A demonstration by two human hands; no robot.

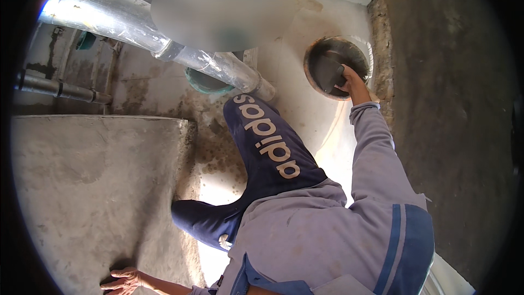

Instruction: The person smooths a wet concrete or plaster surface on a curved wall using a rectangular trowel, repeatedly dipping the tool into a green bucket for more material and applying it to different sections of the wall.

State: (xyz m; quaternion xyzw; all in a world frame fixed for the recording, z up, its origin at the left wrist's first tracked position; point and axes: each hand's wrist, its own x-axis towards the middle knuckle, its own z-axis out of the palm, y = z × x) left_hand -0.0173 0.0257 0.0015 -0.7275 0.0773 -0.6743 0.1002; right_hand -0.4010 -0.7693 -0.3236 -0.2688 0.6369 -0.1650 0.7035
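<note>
My right hand [355, 82] reaches over the rim of a round bucket [312, 74], its fingers closed around a dark, flat-looking piece [330, 71] that hangs inside. The piece blends into the dark inside of the bucket, so its kind is hard to make out. Low on the left, my left hand [124, 281] lies with spread fingers against a grey plastered surface [98, 180] and holds nothing. My right arm is stretched out far ahead, and my left arm reaches out to the side.
A large shiny metal pipe [117, 13] slants down from the upper left to just ahead of my knee. Behind it stands a green-rimmed bucket [210, 83]. A thinner pipe [65, 90] runs at the far left. To the right rises a dark grey wall [447, 104]. A blurred patch covers the top middle.
</note>
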